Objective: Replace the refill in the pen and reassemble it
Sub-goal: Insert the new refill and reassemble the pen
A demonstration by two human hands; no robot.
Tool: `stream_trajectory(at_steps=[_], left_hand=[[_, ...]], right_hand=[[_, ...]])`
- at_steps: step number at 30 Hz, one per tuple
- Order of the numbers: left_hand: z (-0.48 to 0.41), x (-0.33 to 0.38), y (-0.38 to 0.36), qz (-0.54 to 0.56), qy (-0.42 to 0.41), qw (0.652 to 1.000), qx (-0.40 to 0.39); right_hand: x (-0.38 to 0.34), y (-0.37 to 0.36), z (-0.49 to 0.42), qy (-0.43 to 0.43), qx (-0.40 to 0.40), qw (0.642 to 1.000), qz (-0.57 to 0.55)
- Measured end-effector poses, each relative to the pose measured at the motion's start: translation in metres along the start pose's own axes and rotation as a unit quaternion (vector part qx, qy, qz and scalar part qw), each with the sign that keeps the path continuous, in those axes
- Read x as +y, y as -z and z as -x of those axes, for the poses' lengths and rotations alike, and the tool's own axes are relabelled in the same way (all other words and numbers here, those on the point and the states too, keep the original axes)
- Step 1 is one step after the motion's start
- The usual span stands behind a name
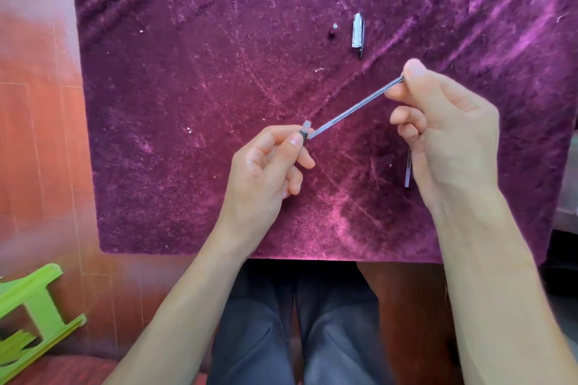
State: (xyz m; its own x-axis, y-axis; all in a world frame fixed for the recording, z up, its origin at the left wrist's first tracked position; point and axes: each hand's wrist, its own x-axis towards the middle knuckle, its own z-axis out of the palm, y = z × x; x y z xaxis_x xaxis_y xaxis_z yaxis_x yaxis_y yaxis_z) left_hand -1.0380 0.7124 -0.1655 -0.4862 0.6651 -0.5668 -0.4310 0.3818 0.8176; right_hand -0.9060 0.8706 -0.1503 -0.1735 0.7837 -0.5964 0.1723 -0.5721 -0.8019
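My left hand (pixel 269 162) pinches a short clear pen piece (pixel 306 131) with a dark band between thumb and forefinger. A thin grey refill (pixel 353 109) runs from that piece up and right to my right hand (pixel 444 134), which pinches its far end at the fingertips. A second thin refill (pixel 408 170) lies on the cloth, partly hidden under my right hand. The clear pen cap (pixel 358 31) with a dark clip lies farther back on the cloth. Two tiny parts, one dark (pixel 332 35) and one pale (pixel 335 26), lie just left of the cap.
A purple velvet cloth (pixel 187 134) covers the table. A green plastic stool (pixel 28 316) lies on the reddish floor at the lower left. My legs in dark trousers (pixel 297 322) show below the table's front edge.
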Motion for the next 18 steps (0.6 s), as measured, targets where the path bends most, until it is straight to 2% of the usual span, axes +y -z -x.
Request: stream_trajectory(at_steps=[9,18], left_hand=[[-0.006,-0.004,-0.018,-0.031,-0.007,0.999,-0.025],[-0.007,-0.005,-0.025,-0.042,-0.008,0.999,-0.025]], right_hand=[[0.003,0.019,-0.003,-0.004,0.058,0.998,-0.036],[0.003,0.027,-0.01,0.01,0.054,0.998,-0.026]])
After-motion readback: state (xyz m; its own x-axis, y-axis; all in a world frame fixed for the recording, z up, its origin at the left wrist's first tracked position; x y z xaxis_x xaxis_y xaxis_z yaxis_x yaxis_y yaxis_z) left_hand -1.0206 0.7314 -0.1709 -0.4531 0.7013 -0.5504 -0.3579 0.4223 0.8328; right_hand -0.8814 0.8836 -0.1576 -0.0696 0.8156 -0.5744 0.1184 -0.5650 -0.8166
